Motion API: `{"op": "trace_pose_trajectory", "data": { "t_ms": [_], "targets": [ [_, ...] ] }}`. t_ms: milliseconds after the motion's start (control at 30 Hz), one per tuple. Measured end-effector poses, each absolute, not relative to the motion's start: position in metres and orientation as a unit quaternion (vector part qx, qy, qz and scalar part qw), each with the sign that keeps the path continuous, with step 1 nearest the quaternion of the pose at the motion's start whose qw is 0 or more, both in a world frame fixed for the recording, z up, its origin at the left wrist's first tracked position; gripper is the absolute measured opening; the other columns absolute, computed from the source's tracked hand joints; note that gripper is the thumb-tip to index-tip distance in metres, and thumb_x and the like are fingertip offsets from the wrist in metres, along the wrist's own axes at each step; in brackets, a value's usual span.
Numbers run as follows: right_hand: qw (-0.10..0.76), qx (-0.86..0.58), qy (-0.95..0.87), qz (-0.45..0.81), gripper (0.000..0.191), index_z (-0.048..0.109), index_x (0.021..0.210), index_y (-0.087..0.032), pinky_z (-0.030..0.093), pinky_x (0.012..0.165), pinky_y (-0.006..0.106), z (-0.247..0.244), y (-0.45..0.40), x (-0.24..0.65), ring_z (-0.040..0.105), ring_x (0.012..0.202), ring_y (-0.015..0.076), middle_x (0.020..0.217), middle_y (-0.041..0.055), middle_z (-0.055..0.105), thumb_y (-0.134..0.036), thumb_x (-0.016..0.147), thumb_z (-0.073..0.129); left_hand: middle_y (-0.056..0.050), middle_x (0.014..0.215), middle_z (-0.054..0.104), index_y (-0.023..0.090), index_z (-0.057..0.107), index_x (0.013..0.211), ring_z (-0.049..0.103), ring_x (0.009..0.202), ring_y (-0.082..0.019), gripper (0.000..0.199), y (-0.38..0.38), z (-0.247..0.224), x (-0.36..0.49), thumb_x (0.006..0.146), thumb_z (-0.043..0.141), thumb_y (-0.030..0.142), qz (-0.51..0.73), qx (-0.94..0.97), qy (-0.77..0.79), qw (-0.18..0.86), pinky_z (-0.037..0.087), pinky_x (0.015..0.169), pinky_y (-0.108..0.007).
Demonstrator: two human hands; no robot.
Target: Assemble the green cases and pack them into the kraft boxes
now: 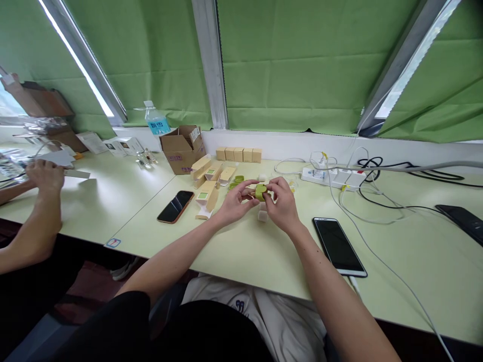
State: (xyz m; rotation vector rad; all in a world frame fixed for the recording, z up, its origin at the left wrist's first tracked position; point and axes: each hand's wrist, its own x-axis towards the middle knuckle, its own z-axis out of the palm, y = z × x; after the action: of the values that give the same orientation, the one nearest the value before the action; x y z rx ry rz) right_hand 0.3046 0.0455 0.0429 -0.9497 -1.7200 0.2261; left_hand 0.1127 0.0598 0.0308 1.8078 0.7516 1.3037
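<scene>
The single view comes from the wearer's head, facing forward and down over the table [241, 261]. The lap [260, 311] sits at bottom centre, very near the lens, so the camera looks from above the table's near edge. Forearms [177, 246] enter at lower left and lower right and run up to the left hand [236, 203] and right hand [283, 206] around mid-frame, at middle distance. Green blinds [302, 65] back the upper part, farthest off. The field is wide: a co-worker's arm [41, 226] shows at the left edge, and outer window posts [89, 55] slant outward toward the top.
</scene>
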Motion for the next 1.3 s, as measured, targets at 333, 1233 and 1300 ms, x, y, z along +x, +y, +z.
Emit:
{"op": "trace_pose_trajectory", "data": {
  "t_ms": [333,1233,1300],
  "targets": [
    [0.530,-0.378,-0.524,0.549,0.027,0.076,0.075,-0.019,0.051,0.064,0.030,0.051,0.045,0.300,0.058,0.062,0.0126,0.070,-0.0007,0.067,-0.042,0.069,0.088,-0.008,0.101,0.085,0.024,0.084,0.110,0.078,0.092,-0.023,0.020,0.058,0.033,0.109,0.099,0.078,0.040,0.562,0.758,0.305,0.131,0.065,0.091,-0.042],
    [0.601,-0.314,-0.564,0.472,0.061,0.078,0.117,-0.026,0.067,0.074,0.042,0.053,0.036,0.287,0.073,0.075,0.0194,0.100,0.0017,0.076,-0.038,0.062,0.103,-0.007,0.072,0.081,0.017,0.085,0.074,0.076,0.062,-0.021,0.033,0.056,0.051,0.114,0.061,0.099,0.043,0.616,0.546,0.380,0.422,0.065,0.064,-0.035],
    [0.595,-0.318,-0.569,0.470,0.062,0.079,0.117,-0.025,0.068,0.074,0.042,0.054,0.035,0.287,0.074,0.076,0.0206,0.099,0.0019,0.076,-0.038,0.062,0.102,-0.007,0.071,0.081,0.017,0.083,0.071,0.075,0.061,-0.021,0.033,0.057,0.051,0.114,0.059,0.100,0.043,0.614,0.544,0.382,0.425,0.065,0.064,-0.035]
  ]
}}
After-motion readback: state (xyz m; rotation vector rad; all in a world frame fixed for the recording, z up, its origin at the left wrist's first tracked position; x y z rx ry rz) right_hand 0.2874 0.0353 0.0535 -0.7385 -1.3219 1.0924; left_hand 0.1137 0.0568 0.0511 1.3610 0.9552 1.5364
